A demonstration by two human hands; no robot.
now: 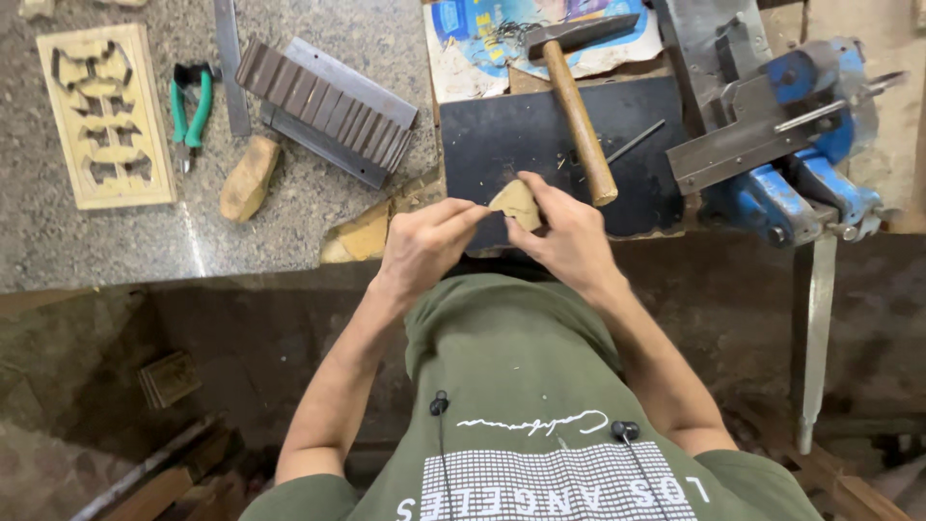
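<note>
Right hand (571, 236) covers the near side of the small wood piece (516, 203); grip contact not visible. Hammer (577, 96) handle end sits behind that hand. Top edge cuts off the metal ruler (230, 68) and printed sheet (540, 39). Vise (791, 145) jaws unclear.

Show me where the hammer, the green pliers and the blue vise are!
hammer (579, 121): head view, middle of its wooden handle.
green pliers (200, 111): head view, right green handle.
blue vise (772, 198): head view, its blue body.
</note>
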